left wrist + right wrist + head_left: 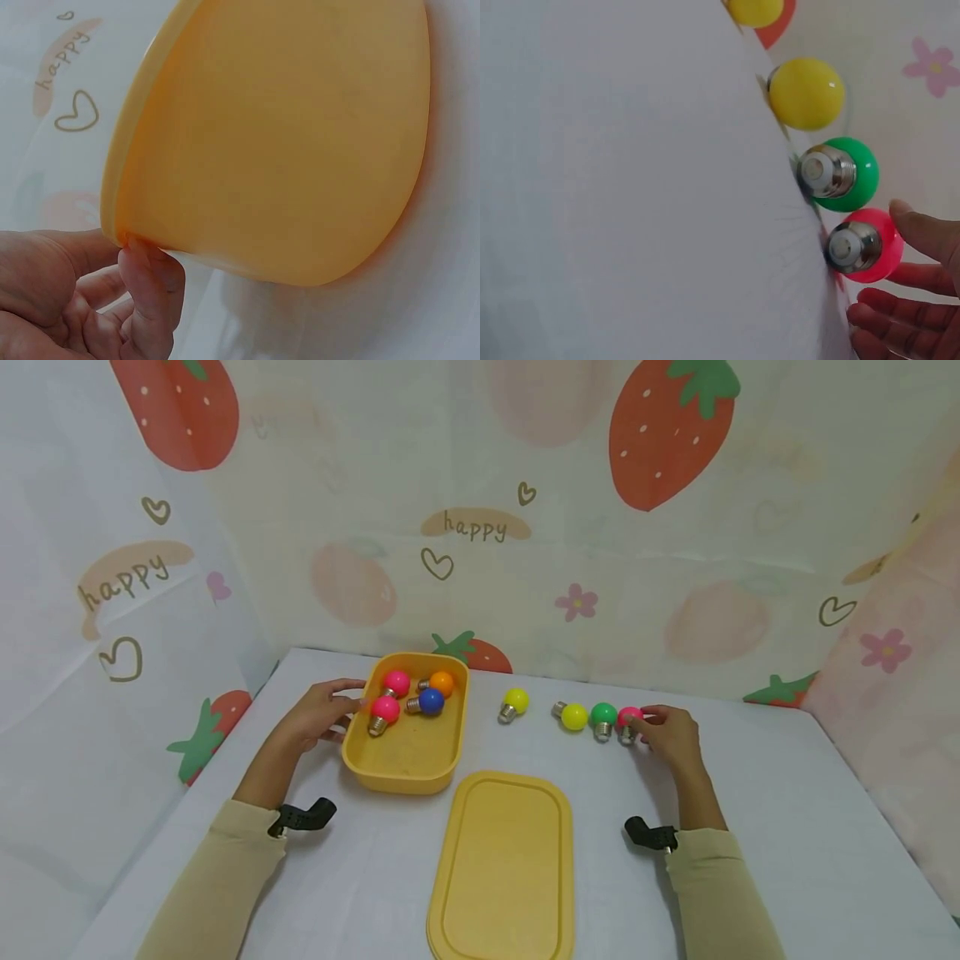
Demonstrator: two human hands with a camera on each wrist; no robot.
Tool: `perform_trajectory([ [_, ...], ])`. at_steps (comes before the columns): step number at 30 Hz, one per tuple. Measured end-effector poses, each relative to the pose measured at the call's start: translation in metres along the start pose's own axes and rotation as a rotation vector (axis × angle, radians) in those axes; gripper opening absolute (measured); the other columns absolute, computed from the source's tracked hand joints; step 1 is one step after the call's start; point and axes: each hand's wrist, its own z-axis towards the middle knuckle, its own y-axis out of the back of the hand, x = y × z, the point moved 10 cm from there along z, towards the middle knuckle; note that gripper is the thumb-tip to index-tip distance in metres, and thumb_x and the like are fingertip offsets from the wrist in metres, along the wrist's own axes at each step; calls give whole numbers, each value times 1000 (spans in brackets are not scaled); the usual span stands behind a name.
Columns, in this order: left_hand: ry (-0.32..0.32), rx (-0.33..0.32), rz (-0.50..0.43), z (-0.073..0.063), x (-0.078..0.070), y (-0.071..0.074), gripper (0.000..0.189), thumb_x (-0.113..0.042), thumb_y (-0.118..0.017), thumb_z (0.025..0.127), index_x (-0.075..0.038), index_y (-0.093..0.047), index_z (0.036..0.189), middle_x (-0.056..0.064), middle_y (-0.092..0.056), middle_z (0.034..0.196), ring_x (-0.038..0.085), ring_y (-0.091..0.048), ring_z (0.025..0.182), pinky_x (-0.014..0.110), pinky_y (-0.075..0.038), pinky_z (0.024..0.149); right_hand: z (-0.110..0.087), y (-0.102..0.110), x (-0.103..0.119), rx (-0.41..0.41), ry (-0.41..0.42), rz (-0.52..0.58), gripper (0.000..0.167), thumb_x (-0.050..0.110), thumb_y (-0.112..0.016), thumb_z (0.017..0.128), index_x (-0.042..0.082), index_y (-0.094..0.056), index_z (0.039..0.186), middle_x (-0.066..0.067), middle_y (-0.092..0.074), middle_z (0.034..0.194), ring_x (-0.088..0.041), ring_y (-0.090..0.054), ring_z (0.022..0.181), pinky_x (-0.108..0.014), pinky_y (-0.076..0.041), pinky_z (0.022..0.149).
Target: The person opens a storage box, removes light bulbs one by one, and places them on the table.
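Note:
At the far left of the table stands a yellow plastic box (405,760), holding two pink bulbs (386,708), an orange bulb (442,683) and a blue bulb (431,701). My left hand (321,714) pinches its left rim between thumb and fingers, also seen close in the left wrist view. To the right, my right hand (672,733) holds a pink light bulb (889,247) between thumb and index finger, the metal base facing the wrist camera. Beside that bulb lies a green bulb (603,717), then a yellow bulb (574,717). Another yellow bulb (515,702) lies nearer the box.
A flat yellow lid (510,860) lies on the white tabletop (360,877) in the front middle. Behind and at both sides hangs a patterned cloth (480,585) with strawberries, hearts and flowers. A black wrist camera mount (303,817) sticks out by the left sleeve.

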Motion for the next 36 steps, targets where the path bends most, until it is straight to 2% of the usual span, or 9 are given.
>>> perform_trajectory([
  [4, -1, 3, 2, 0, 0, 0, 58, -28, -58, 103, -16, -38, 157, 20, -59, 132, 27, -62, 93, 32, -60, 74, -2, 7, 6, -35, 34, -40, 52, 36, -68, 97, -2, -63, 133, -26, -64, 128, -42, -56, 118, -49, -47, 89],
  [7, -3, 9, -4, 0, -1, -1, 58, -28, -58, 103, -15, -39, 157, 19, -60, 130, 26, -62, 92, 32, -60, 74, -4, 14, 11, -56, 50, -58, 54, 39, -67, 97, -2, -63, 133, -25, -63, 130, -43, -53, 123, -56, -45, 95],
  [16, -9, 7, -2, -2, -3, -1, 58, -28, -58, 103, -15, -39, 157, 19, -59, 131, 25, -62, 92, 31, -60, 72, -14, 34, 41, -95, 106, -2, 58, 44, -68, 96, 1, -63, 134, -22, -63, 133, -41, -60, 119, -53, -53, 92],
  [24, -10, 4, 4, -4, -3, -2, 58, -27, -58, 103, -16, -39, 157, 20, -60, 129, 26, -62, 92, 31, -60, 73, -25, 41, 70, -111, 173, 36, 55, 43, -67, 97, 3, -63, 134, -21, -65, 130, -41, -62, 117, -53, -55, 91],
  [28, -11, 4, 7, -3, -3, -1, 58, -27, -58, 103, -16, -38, 157, 20, -60, 131, 26, -62, 93, 31, -60, 73, -30, 36, 87, -99, 232, 53, 51, 39, -68, 97, 3, -65, 133, -21, -67, 125, -40, -64, 114, -52, -58, 87],
  [36, -6, 6, 9, -1, -1, -1, 59, -29, -58, 103, -16, -38, 157, 19, -59, 133, 27, -62, 95, 31, -60, 74, -44, 11, 122, -41, 374, 35, 44, 34, -71, 96, 4, -67, 128, -18, -71, 116, -37, -67, 106, -50, -58, 85],
])
